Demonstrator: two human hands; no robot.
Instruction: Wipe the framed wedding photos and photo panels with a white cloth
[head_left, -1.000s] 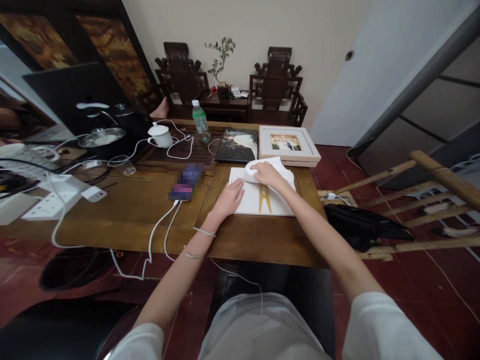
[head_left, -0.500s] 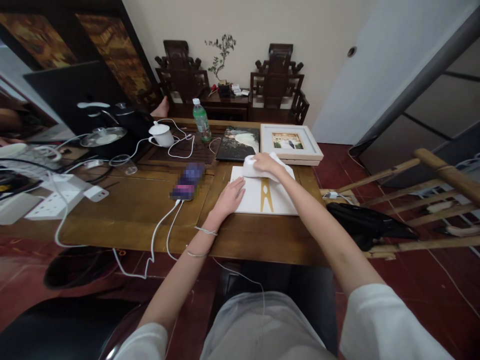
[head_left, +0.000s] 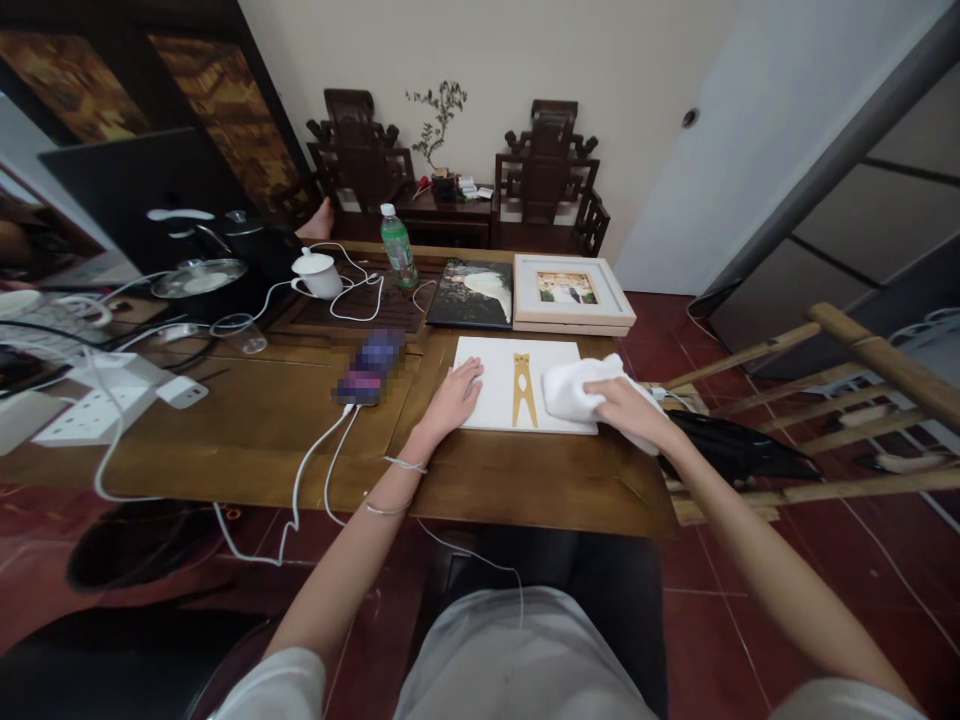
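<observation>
White cat-figure board (head_left: 496, 395): on wooden tabletop (head_left: 517, 485), wearer's 12 o'clock | left hand (head_left: 452, 396): flat, gripping nothing, board's 9 o'clock | right hand (head_left: 624, 403): grasping white cloth (head_left: 571, 388), 3 o'clock | wiping apparently unfinished; remainder unclear

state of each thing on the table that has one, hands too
White cloth: bunched, held in the right hand
White board: lying flat, left hand resting on it
Bottle: standing, capped
White cup: lidded
Phone: plugged in, screen blurred
White-framed picture: lying face up
</observation>
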